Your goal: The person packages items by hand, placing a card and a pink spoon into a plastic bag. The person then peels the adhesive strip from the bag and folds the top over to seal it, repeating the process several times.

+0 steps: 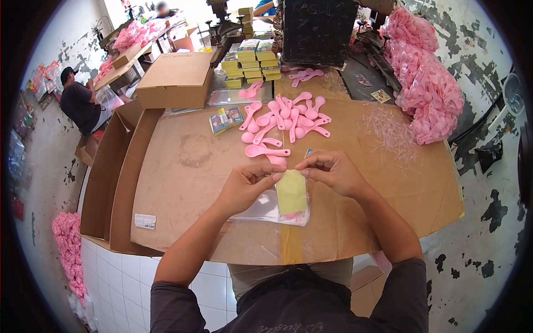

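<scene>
We see both hands meeting over the middle of the counter [183, 166], which is covered in brown cardboard. The left hand [244, 186] has its grip pressed together on the top left corner of a yellow card [291, 191], thumb against fingertips. The right hand [333, 172] pinches the top right corner the same way, so the card hangs between the two grips, close to the near edge. The card lies over a clear bag [261, 211] that rests flat on the counter and spreads out to the left beneath the left hand. We cannot tell whether the card is inside the bag or on top of it. A bit of pink shows at the bag's lower edge.

Just beyond the hands lies a loose heap of pink spoons [283, 119], the nearest one almost touching the fingers. To the right of the heap we see a scatter of thin clear strips [391, 133], and past them a big sack of spoons [427, 94] against the wall. A closed box [176, 80] sits at the far left, with yellow packs [252, 64] stacked beside it. A person [80, 105] in a dark shirt sits well off to the left.
</scene>
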{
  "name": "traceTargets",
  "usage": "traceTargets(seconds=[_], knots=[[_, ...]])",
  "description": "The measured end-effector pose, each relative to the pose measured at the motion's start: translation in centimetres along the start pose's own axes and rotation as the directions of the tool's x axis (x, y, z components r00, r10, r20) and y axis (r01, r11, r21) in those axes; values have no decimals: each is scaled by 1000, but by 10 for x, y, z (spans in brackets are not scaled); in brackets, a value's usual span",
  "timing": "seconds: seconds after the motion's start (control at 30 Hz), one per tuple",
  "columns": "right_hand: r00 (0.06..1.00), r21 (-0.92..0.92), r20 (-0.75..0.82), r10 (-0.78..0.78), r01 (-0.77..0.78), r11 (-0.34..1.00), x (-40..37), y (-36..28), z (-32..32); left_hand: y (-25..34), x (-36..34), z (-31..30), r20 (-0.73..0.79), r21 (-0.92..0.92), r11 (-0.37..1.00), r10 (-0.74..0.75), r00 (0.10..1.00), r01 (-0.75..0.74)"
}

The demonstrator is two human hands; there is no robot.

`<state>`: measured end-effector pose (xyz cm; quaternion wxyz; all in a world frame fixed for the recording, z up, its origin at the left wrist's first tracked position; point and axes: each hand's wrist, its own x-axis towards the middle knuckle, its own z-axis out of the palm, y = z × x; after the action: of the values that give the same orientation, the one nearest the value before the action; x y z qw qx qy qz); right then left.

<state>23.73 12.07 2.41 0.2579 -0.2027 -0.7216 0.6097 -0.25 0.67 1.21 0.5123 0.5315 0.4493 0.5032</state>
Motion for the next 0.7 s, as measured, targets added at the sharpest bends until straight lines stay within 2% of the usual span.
traceTargets(seconds=[0.07,0.33,0.43,0.53,0.63,0.7], knots=[[1000,-22,-5,0,-1,1000,0,2,0,-6,0,-3,-10,47,998,-32,999,33],[998,-90,-5,-62,61,994,0,10,-1,-4,1,-2,-11,10,1000,-21,1000,21],[998,51,-55,-27,30,998,-1,7,6,-2,0,0,-23,10,1000,7,1000,-6],[998,43,-15,-64,64,997,-3,-7,13,4,-2,0,-39,39,999,20,999,-18],[992,-34,95,80,-77,996,-9,-7,14,6,-2,0,-71,39,998,47,996,-44],[991,-23,101,91,-89,996,-8,0,11,7,-2,0,-81,26,998,53,995,-51]])
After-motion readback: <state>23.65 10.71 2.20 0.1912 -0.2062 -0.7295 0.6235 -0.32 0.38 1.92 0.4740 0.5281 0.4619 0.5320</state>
